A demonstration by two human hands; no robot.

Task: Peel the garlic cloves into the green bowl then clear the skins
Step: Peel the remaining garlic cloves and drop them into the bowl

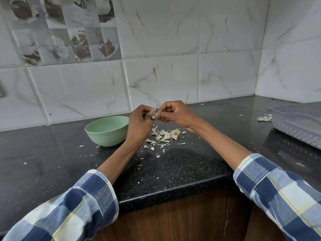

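Above the skins beside the bowl, left hand and right hand pinch one clove with curled fingers, and a slippery clove could squirt onto the counter.

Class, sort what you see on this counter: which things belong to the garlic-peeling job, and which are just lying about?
Part of the job:
garlic clove, pinched between left hand and right hand
green bowl
pile of skins

Just lying about:
plastic tray
small heap of skins beside it
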